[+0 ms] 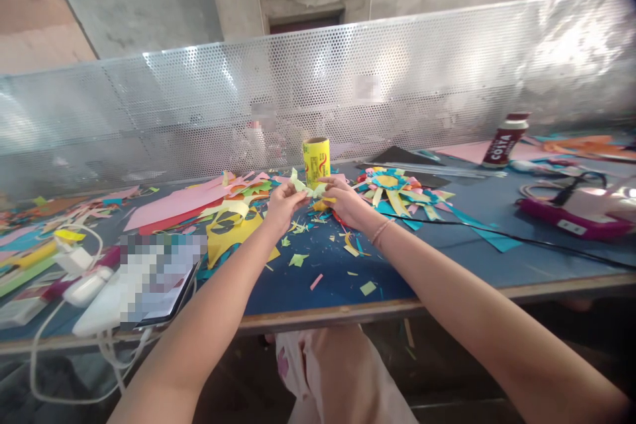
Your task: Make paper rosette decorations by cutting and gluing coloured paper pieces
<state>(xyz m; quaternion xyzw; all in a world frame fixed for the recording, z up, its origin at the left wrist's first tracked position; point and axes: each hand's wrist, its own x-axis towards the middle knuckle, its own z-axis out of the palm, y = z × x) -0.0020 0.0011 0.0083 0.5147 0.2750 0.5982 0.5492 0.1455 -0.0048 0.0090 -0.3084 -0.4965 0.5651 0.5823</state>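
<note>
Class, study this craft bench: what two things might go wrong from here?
The thin green paper piece, pinched between the left hand and the right hand, might tear if pulled apart. The black cable lying close to the right hand could snag and drag the pink device.

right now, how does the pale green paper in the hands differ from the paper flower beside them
The pale green paper is one colour; the paper flower mixes blue, yellow and pink strips. The pale green paper is small, the paper flower much wider. The left hand and right hand pinch the pale green paper above the table; the paper flower lies flat on it, untouched. Both are cut coloured paper.
</note>
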